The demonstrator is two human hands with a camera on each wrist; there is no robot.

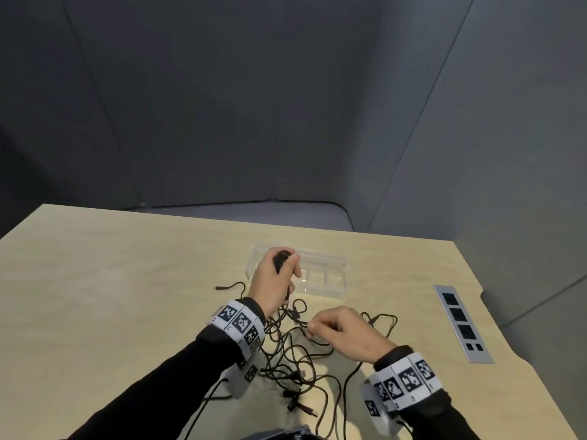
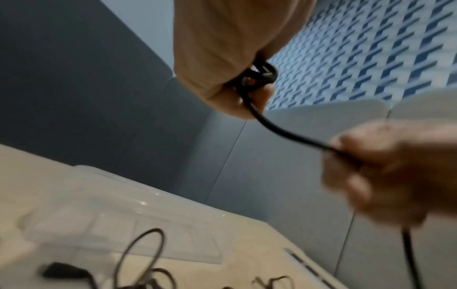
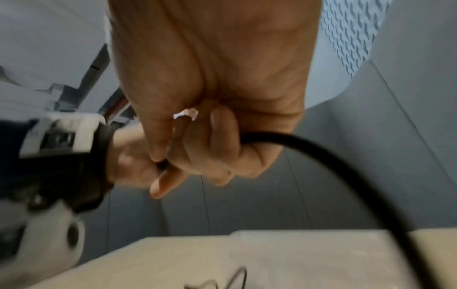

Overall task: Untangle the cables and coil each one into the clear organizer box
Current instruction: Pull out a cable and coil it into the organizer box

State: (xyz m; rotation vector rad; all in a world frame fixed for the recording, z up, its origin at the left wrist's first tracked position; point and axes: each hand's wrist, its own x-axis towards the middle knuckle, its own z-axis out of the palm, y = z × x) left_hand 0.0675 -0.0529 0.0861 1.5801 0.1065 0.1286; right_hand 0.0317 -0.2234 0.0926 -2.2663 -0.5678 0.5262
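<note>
My left hand (image 1: pixel 277 281) is raised in front of the clear organizer box (image 1: pixel 330 274) and grips a small coil of black cable (image 1: pixel 281 259). The left wrist view shows that coil (image 2: pixel 257 78) wound inside the fist, with one strand running down to my right hand (image 2: pixel 378 172). My right hand (image 1: pixel 346 331) hovers over the tangle of black cables (image 1: pixel 292 354) and pinches the same strand between thumb and curled fingers (image 3: pixel 210 152). The cable (image 3: pixel 346 166) then arcs down toward the table.
Loose plug ends (image 1: pixel 298 404) lie near the front of the pale wooden table (image 1: pixel 127 281). One cable end (image 1: pixel 222 287) sticks out to the left of the box. A grey socket strip (image 1: pixel 462 322) is set into the table at the right. Grey partition walls stand behind.
</note>
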